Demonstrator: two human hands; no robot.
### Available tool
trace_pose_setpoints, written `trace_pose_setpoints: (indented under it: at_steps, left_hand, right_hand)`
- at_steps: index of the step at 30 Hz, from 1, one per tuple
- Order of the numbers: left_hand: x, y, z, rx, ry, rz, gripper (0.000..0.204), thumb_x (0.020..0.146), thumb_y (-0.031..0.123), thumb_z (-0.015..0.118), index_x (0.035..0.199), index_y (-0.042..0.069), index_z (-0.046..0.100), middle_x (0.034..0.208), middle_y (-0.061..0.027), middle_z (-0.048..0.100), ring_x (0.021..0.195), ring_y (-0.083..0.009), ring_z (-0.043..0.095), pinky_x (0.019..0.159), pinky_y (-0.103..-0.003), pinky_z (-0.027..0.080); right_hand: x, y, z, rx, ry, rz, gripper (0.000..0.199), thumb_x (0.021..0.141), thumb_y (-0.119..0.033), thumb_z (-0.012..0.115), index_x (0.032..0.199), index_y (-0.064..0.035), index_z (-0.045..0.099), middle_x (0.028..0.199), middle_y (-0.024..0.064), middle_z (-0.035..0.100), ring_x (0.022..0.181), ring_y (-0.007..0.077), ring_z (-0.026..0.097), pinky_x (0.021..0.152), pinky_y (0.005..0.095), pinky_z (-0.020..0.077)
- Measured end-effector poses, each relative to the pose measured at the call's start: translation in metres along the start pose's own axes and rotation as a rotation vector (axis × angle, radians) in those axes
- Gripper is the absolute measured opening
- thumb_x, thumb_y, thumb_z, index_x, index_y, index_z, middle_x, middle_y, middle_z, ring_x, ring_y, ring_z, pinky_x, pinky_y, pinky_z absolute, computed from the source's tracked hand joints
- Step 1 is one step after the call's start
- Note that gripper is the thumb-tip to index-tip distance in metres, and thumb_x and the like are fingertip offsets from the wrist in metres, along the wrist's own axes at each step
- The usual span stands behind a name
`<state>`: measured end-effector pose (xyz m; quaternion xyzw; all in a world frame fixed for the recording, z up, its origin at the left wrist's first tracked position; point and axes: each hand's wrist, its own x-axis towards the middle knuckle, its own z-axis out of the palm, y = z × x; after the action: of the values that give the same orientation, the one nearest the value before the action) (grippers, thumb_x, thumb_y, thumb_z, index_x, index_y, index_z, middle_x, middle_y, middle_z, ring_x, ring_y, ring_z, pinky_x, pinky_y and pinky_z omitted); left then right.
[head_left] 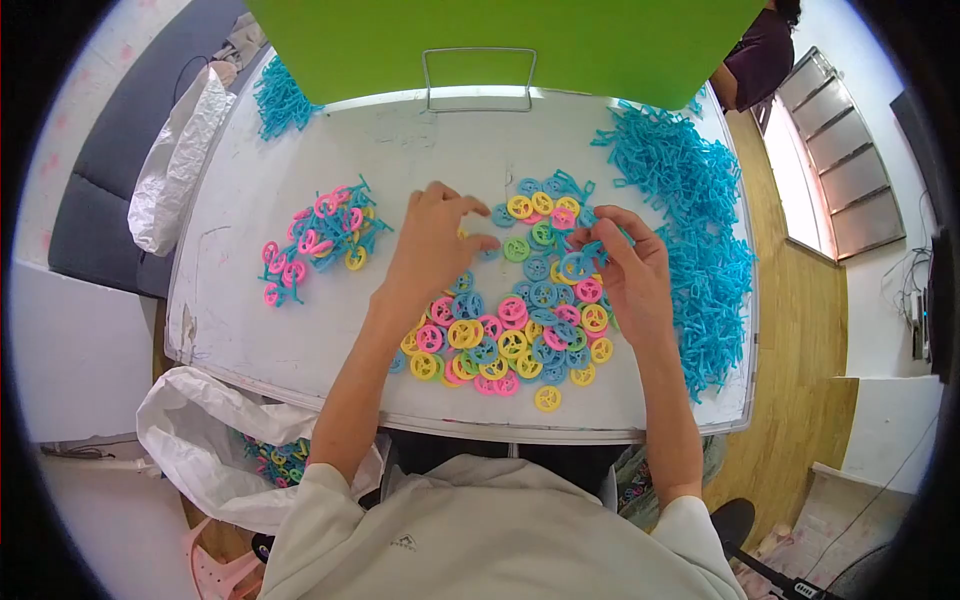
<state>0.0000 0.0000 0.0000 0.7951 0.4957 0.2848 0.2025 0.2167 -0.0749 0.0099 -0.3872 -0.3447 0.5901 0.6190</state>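
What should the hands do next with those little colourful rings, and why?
Probably the left hand should pinch the green plastic ring lying just off its fingertips. The right hand already grips a blue plastic ring piece, and the left looks empty, hovering over the pile of mixed rings.

white table [300, 330], coloured plastic rings [520, 335], blue clips [700, 240]

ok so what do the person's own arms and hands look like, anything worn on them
Both hands are bare: no gloves, and no rings or watch that can be made out on the left hand or the right hand. The forearms are bare too, coming up from the lower edge. Short, loose sleeves of a pale off-white top end near the elbows.
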Motion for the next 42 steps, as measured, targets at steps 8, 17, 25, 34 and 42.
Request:
trace_pose_setpoints:
  at_steps: [8, 17, 25, 34, 42]
  left_hand:
    - [0.009, 0.009, 0.002, -0.552, -0.224, -0.256, 0.018, 0.080, 0.011, 0.072, 0.092, 0.002, 0.062, 0.086, -0.0043, 0.064, 0.079, -0.0152, 0.062, 0.069, -0.028, 0.049]
    - [0.001, 0.032, -0.001, -1.013, -0.310, -0.339, 0.018, 0.090, 0.020, 0.066, 0.094, 0.004, 0.060, 0.090, -0.0038, 0.065, 0.083, -0.0109, 0.064, 0.063, -0.024, 0.051]
    - [-0.001, 0.037, 0.011, -1.041, -0.300, -0.346, 0.009, 0.094, 0.009, 0.056, 0.092, 0.000, 0.054, 0.092, -0.0071, 0.063, 0.084, -0.0134, 0.065, 0.067, -0.027, 0.058]
    - [-0.010, 0.038, 0.026, -0.850, -0.140, -0.189, 0.007, 0.087, -0.008, 0.054, 0.090, -0.003, 0.050, 0.087, -0.0098, 0.063, 0.082, -0.0147, 0.064, 0.073, -0.030, 0.059]
    - [-0.017, 0.047, 0.030, -0.547, -0.004, -0.060, 0.008, 0.087, -0.010, 0.051, 0.089, -0.003, 0.049, 0.083, -0.0092, 0.061, 0.081, -0.0147, 0.062, 0.074, -0.030, 0.057]
  right_hand:
    - [-0.001, 0.007, 0.004, -0.418, 0.088, -0.118, 0.021, 0.085, -0.001, 0.068, 0.106, 0.0019, 0.065, 0.096, 0.0050, 0.067, 0.087, 0.0081, 0.061, 0.072, 0.0210, 0.0489]
    - [-0.002, 0.012, 0.012, -0.558, 0.052, -0.159, 0.018, 0.084, 0.002, 0.066, 0.102, 0.0027, 0.065, 0.097, 0.0065, 0.067, 0.086, 0.0095, 0.061, 0.077, 0.0234, 0.0487]
    - [-0.004, 0.015, 0.013, -0.631, 0.039, -0.162, 0.017, 0.085, 0.001, 0.066, 0.101, 0.0024, 0.065, 0.094, 0.0059, 0.067, 0.086, 0.0097, 0.061, 0.077, 0.0239, 0.0491]
    - [0.000, 0.018, 0.008, -0.578, 0.002, -0.080, 0.017, 0.085, 0.000, 0.066, 0.101, 0.0024, 0.064, 0.090, 0.0043, 0.067, 0.082, 0.0084, 0.061, 0.073, 0.0225, 0.0488]
    - [0.000, 0.019, 0.008, -0.515, -0.032, -0.109, 0.017, 0.085, 0.000, 0.067, 0.101, 0.0025, 0.064, 0.090, 0.0043, 0.068, 0.082, 0.0077, 0.060, 0.072, 0.0220, 0.0485]
